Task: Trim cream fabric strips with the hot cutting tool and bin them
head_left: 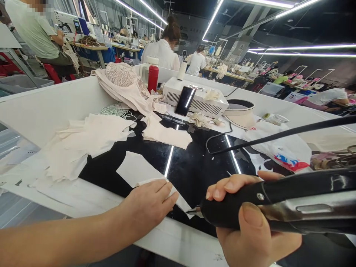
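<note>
My left hand (pixel 151 202) presses down on a pale fabric piece (pixel 136 167) lying on a glossy black board (pixel 205 163). Its fingers are bent and close together, and a folded edge of the fabric shows beside them; the palm side is hidden. In my right hand (pixel 250 230) is a black glue gun (pixel 236 204) with a metal lever and a thin pointed nozzle. The thumb lies by the lever while the other fingers wrap around the body. The nozzle tip is at the near right corner of the fabric piece, just right of my left hand.
Cut fabric pieces (pixel 91 137) are piled at left, and another cut piece (pixel 167 133) lies farther back. A phone (pixel 185 101) leans on a white vented box (pixel 194 94). A black cable (pixel 292 133) crosses above the board at right. White side walls surround the table; co-workers sit beyond.
</note>
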Motion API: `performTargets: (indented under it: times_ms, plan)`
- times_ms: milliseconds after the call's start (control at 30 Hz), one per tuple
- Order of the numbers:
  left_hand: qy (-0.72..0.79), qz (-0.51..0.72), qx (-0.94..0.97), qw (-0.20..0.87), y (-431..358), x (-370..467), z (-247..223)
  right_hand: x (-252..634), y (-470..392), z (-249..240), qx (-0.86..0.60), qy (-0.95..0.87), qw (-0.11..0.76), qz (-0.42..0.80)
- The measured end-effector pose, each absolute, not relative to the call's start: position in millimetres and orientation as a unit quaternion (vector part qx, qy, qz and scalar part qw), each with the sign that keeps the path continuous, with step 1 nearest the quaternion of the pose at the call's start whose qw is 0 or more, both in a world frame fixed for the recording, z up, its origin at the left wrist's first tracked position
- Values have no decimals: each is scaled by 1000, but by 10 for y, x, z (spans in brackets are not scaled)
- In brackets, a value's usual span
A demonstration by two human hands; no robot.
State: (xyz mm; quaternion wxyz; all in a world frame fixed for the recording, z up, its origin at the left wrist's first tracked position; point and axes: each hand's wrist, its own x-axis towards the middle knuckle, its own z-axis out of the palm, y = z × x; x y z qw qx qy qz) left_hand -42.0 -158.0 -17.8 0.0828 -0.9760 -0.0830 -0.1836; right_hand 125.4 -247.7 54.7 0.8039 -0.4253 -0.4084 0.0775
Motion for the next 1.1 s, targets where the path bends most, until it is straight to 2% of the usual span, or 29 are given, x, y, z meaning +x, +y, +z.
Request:
performTargets:
  times_ms: [1100]
  plan:
    - [-95,-248,-961,70,-1779,-385,-313,1315,-2017,581,-400,-384,826,103]
